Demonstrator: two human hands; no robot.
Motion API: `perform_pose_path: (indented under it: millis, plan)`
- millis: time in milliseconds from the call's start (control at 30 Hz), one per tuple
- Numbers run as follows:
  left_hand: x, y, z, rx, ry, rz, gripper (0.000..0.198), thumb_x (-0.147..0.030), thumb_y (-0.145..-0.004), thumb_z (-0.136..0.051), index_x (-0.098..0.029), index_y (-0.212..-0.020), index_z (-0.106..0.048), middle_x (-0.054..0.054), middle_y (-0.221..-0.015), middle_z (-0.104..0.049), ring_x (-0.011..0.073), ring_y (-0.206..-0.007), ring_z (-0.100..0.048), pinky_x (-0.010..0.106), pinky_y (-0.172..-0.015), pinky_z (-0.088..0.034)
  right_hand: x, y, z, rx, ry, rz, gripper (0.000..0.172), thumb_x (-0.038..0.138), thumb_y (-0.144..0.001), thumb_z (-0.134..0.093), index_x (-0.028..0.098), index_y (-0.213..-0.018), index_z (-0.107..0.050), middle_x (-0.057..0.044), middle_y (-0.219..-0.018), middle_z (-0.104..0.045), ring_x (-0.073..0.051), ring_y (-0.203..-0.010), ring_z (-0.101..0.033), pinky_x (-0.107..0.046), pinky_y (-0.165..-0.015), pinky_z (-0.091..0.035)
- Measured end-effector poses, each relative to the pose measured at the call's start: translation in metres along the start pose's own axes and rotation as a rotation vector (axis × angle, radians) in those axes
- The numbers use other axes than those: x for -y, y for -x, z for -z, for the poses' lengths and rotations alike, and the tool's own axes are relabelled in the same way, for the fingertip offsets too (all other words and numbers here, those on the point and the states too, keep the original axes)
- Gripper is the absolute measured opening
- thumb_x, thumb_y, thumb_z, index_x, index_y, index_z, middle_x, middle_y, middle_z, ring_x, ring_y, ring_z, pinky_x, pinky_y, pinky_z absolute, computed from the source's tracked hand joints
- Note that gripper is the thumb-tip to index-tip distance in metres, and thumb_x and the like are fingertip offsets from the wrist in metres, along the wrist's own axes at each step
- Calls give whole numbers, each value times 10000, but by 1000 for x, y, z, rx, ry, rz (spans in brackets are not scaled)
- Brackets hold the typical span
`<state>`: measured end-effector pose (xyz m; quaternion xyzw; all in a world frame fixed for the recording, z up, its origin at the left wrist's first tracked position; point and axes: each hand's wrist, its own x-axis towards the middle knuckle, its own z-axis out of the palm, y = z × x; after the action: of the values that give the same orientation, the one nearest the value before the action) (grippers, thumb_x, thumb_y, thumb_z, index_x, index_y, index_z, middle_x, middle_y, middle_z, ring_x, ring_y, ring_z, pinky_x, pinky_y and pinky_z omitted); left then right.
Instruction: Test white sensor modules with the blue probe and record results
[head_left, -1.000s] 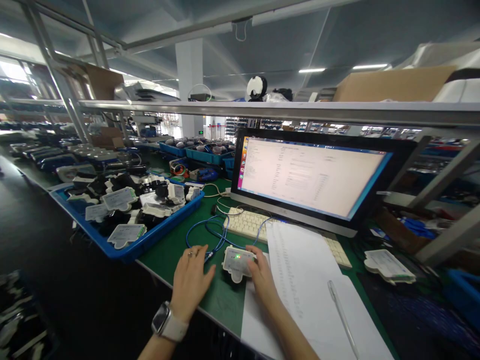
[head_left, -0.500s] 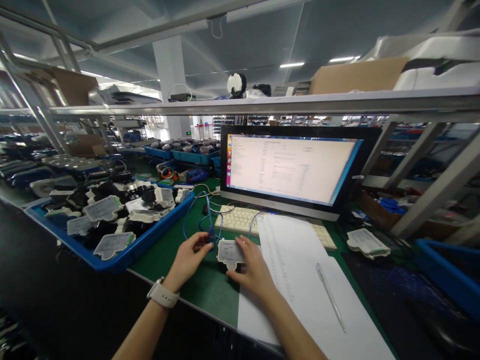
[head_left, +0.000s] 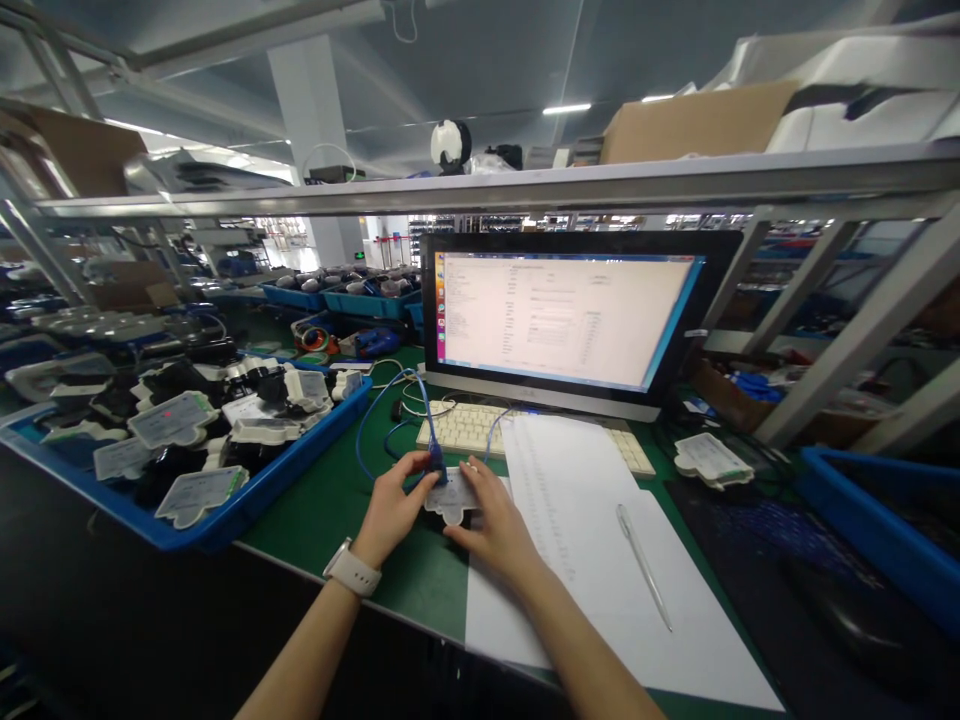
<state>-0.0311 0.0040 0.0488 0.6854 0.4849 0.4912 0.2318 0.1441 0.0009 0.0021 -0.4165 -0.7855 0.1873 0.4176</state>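
My left hand [head_left: 397, 507] pinches a blue cable connector [head_left: 436, 460], its plug end down against the top of a pale, flat plastic module [head_left: 451, 497]. From the connector a blue cable [head_left: 366, 425] loops up and left across the green bench. My right hand [head_left: 496, 520] grips the module's right side, thumb at the lower edge and fingers over the top. Whether the plug sits inside the module or only touches it, I cannot tell. A white watch [head_left: 351, 570] is on my left wrist.
A blue tray [head_left: 247, 510] of similar modules stands at left. Behind my hands are a cream keyboard [head_left: 469, 428] and a monitor [head_left: 555, 320]. Right of them lie paper sheets [head_left: 570, 500], a pen [head_left: 643, 567], another module [head_left: 712, 460], a mouse [head_left: 847, 610] and a blue bin [head_left: 885, 520].
My left hand has brought the connector rightward from beside the module onto its top. The right hand still holds the module. The whole view has shifted slightly.
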Motion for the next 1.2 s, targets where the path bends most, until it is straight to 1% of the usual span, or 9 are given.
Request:
perform_pose_path:
  millis: [167, 300, 433, 567, 667, 733, 900, 1067, 1200]
  plan:
    - [5, 5, -3, -13, -8, -1, 266, -349, -825, -516, -159, -1001, -580, 70, -958, -661, 192, -906, -628, 312, -818, -508, 1, 1, 0, -9, -30, 2, 815, 202, -669, -732, 231, -1380, -334, -117, -1420, -338, -271, -1300, -305, -483, -1056, -296]
    - [13, 10, -7, -59, -43, -28, 274, -355, -831, -518, -166, -1018, -583, 80, -982, -658, 204, -929, -622, 331, -846, -494, 15, 14, 25, -78, -53, -21, 709, 325, -773, -653, 244, -1390, -314, -100, -1419, -341, -278, -1297, -313, -489, -1051, -310]
    - [19, 15, -10, -94, -43, -74, 245, -345, -827, -523, -187, -994, -606, 65, -982, -666, 206, -945, -622, 334, -864, -487, 19, 48, 87, -297, 83, -59, 566, 364, -868, -518, 244, -1381, -312, -95, -1385, -383, -281, -1223, -417, -478, -993, -390]
    - [24, 19, -12, -117, -69, -174, 229, -326, -848, -497, -206, -1009, -606, 59, -1019, -671, 196, -960, -631, 328, -872, -497, -14, 93, 175, -527, 573, -41, 504, 425, -863, -494, 209, -1313, -422, -119, -1270, -490, -313, -1176, -447, -504, -1002, -350]
    - [32, 19, -14, -135, -114, -240, 253, -349, -858, -488, -218, -1044, -597, 57, -1052, -669, 198, -965, -640, 331, -878, -508, -55, 130, 231, -533, 909, -99, 507, 511, -872, -394, 143, -1200, -515, -170, -1168, -541, -361, -1145, -457, -541, -984, -340]
    - [38, 19, -15, -151, -128, -273, 263, -372, -854, -498, -226, -1050, -595, 50, -1059, -670, 201, -966, -643, 326, -878, -513, -82, 156, 254, -484, 1004, -142, 540, 558, -858, -352, 134, -1128, -551, -180, -1116, -566, -382, -1109, -479, -552, -940, -381]
    - [47, 19, -15, -185, -161, -381, 251, -333, -851, -528, -263, -1087, -580, 14, -1078, -668, 188, -966, -645, 283, -873, -517, -130, 197, 261, -450, 1016, -271, 481, 551, -807, -402, 212, -1093, -587, -127, -1093, -591, -345, -1051, -539, -512, -897, -448]
    - [52, 19, -15, -218, -209, -460, 283, -301, -859, -523, -297, -1142, -546, -9, -1092, -662, 176, -956, -649, 264, -868, -516, -147, 202, 256, -422, 1023, -360, 493, 518, -809, -395, 211, -1122, -621, -119, -1192, -565, -329, -1082, -539, -481, -864, -487]
    - [55, 18, -16, -214, -238, -468, 289, -316, -868, -510, -302, -1156, -540, -8, -1093, -661, 179, -950, -651, 268, -855, -520, -154, 205, 260, -389, 983, -382, 491, 496, -817, -378, 215, -1121, -642, -108, -1159, -600, -312, -1031, -580, -452, -803, -528]
